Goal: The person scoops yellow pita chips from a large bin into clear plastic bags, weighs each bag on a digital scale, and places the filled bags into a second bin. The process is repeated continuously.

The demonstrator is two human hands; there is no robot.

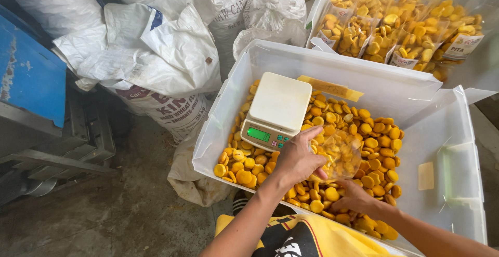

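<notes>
2 hands, left (295,159) holding clear bag (340,153), right (353,197) below among biscuits (374,148)

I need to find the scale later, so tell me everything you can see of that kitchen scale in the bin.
The kitchen scale is small, cream-white and plastic-looking, with a square flat top and a front panel holding a lit green display and a few small buttons. It sits tilted on the yellow round biscuits inside the white plastic bin, near its back left. Nothing lies on its top. The left hand is just in front of it.
</notes>
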